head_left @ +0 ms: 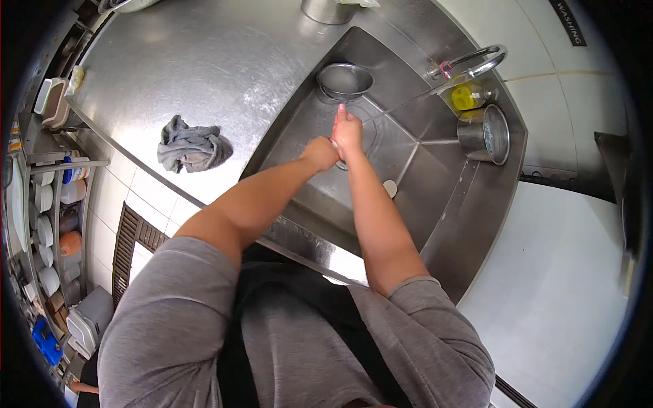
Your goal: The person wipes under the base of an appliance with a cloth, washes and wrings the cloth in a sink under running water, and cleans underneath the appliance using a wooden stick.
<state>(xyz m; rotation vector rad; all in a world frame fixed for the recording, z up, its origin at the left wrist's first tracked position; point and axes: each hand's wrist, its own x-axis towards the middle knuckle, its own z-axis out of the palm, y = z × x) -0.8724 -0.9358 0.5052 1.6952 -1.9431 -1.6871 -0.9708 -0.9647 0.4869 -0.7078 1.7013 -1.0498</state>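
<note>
the round, shiny metal bowl [346, 79] sits in the stainless-steel sink [408, 177] just beyond the touching hands, nearer the right hand [349, 132]; the left hand [320, 154] curls against the right, openness and any hold unclear.

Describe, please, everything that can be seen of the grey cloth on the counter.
The cloth is grey and looks soft, like a towel. It lies crumpled in a heap of loose folds, with one end bunched into a small peak. It rests on the metal counter, to the left of the sink. Neither the left hand nor the right hand touches it. Whether it is wet or dry cannot be told.
</note>
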